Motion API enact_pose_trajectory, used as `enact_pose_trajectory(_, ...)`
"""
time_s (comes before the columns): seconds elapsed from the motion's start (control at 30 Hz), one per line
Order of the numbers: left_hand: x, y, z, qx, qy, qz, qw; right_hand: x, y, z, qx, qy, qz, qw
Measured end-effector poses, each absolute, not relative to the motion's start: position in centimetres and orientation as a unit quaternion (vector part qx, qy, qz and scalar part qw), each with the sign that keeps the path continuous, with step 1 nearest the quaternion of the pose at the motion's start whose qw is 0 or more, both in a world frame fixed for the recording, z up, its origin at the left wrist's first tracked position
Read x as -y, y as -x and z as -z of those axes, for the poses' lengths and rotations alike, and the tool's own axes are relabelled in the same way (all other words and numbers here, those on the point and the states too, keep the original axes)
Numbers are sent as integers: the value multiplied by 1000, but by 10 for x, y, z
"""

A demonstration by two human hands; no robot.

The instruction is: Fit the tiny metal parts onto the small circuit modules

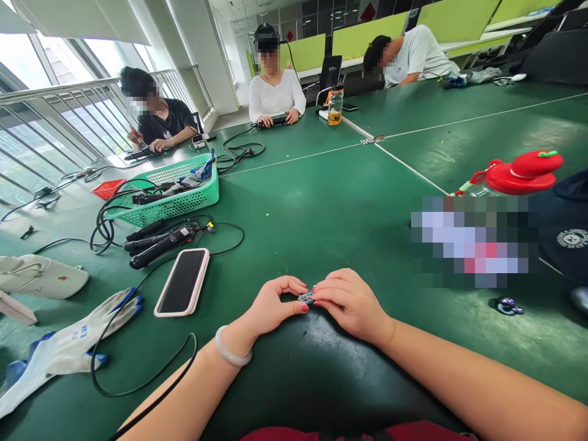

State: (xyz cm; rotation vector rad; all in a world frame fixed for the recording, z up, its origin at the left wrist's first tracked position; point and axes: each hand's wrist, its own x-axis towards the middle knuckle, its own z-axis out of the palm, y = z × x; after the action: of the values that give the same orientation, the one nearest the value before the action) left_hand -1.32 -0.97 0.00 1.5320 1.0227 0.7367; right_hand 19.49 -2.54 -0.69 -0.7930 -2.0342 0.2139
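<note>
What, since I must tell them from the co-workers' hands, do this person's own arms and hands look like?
Both forearms are bare, with no sleeves in view. A smooth, whitish, ring-shaped bangle circles the left wrist; the right wrist is unadorned. Red nail polish shows on the left hand and right hand. A thin, black, flexible cable crosses in front of the left forearm.

Spread across a dark-green surface (294, 205) lined with pale seams (408, 165): at near left, a pink-cased phone (181, 283) just beside black handheld devices (163, 244) and right of a white-and-blue glove (73, 343); farther left, a perforated mint-green basket (193, 200); at far side, a clear jar (335, 107); at right, a red-lidded bottle (523, 176).
</note>
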Motion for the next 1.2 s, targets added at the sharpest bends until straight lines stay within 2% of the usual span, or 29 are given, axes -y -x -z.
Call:
enact_pose_trajectory(0.3,6,10,3,-474,-643,-290,527,23,-203,15,814,474,-140,305)
enact_pose_trajectory(0.47,8,9,2,-490,-639,-283,521,21,-205,14,812,506,-162,243)
enact_pose_trajectory(0.8,8,6,3,-499,-654,-275,497,16,-193,15,825,501,-147,215)
enact_pose_trajectory(1.2,9,4,0,-508,-666,-265,478,9,-200,13,792,521,-209,241)
